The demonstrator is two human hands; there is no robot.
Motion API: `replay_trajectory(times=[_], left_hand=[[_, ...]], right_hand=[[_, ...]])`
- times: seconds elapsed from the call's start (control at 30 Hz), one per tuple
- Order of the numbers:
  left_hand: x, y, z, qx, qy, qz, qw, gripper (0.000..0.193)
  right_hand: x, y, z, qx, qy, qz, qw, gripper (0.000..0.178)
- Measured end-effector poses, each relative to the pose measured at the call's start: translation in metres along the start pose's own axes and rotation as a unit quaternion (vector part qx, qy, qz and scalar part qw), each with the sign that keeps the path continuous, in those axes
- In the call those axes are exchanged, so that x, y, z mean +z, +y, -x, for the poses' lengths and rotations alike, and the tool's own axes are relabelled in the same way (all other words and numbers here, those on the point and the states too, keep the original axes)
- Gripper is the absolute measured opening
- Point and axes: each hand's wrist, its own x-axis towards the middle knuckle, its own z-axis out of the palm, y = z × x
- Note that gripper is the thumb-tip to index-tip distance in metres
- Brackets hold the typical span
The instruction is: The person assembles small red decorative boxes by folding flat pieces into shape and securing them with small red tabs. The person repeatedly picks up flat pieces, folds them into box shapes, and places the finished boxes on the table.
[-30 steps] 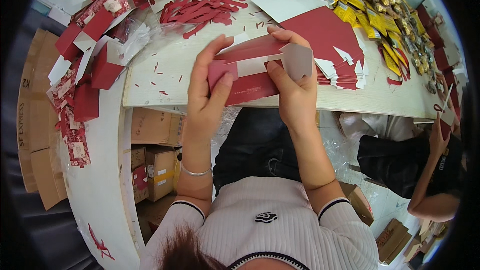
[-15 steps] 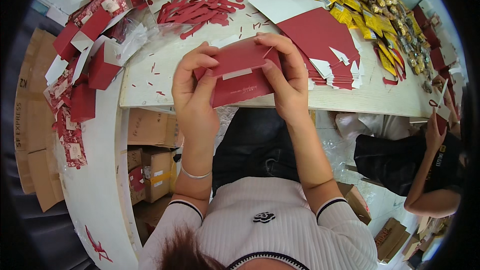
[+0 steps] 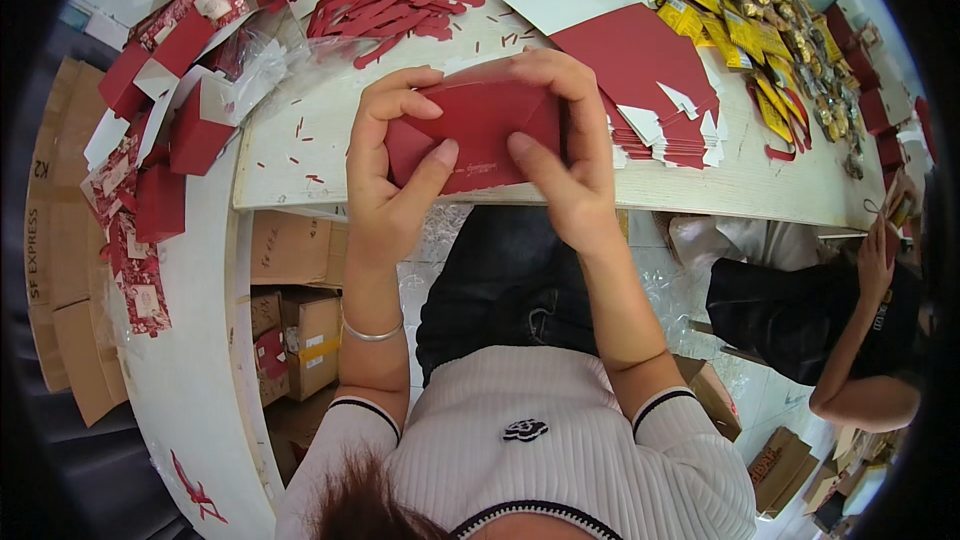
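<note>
Between both hands I hold a small red cardboard box (image 3: 482, 135) above the table's near edge. My left hand (image 3: 392, 145) grips its left end, fingers curled over the far side and thumb pressed on the near face. My right hand (image 3: 568, 135) clasps the right end the same way, its thumb flat on the front panel. The panel under the thumbs lies closed, with faint print low on it. A stack of flat red card blanks (image 3: 645, 70) with white tabs lies just beyond my right hand. Behind my left hand is a heap of red paper strips (image 3: 395, 10).
Folded red boxes (image 3: 203, 125) and patterned sachets (image 3: 148, 305) crowd the left side. Yellow packets (image 3: 740, 35) and gold-wrapped pieces (image 3: 790, 15) are piled at the back right. A co-worker's hand (image 3: 875, 255) is at the right. Cardboard cartons (image 3: 310, 340) stand under the table.
The box's slot and white tab, visible before, are gone from sight; the front panel now lies flat. Both thumbs have moved down onto it. The co-worker's hands have shifted slightly.
</note>
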Motion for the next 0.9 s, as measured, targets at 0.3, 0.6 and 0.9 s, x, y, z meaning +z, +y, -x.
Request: replay_trajectory(times=[0.3, 0.6, 0.9], left_hand=[[0.011, -0.008, 0.006, 0.034, 0.043, -0.059, 0.997, 0.030], [0.016, -0.009, 0.016, 0.048, 0.052, -0.149, 0.986, 0.030], [-0.002, -0.040, 0.041, 0.093, -0.037, -0.250, 0.963, 0.026]], right_hand=[[0.001, 0.011, 0.002, -0.044, -0.015, 0.084, 0.995, 0.047], [-0.003, 0.021, 0.007, 0.026, -0.024, -0.102, 0.994, 0.039], [-0.006, 0.036, 0.021, 0.046, -0.091, 0.105, 0.989, 0.031]])
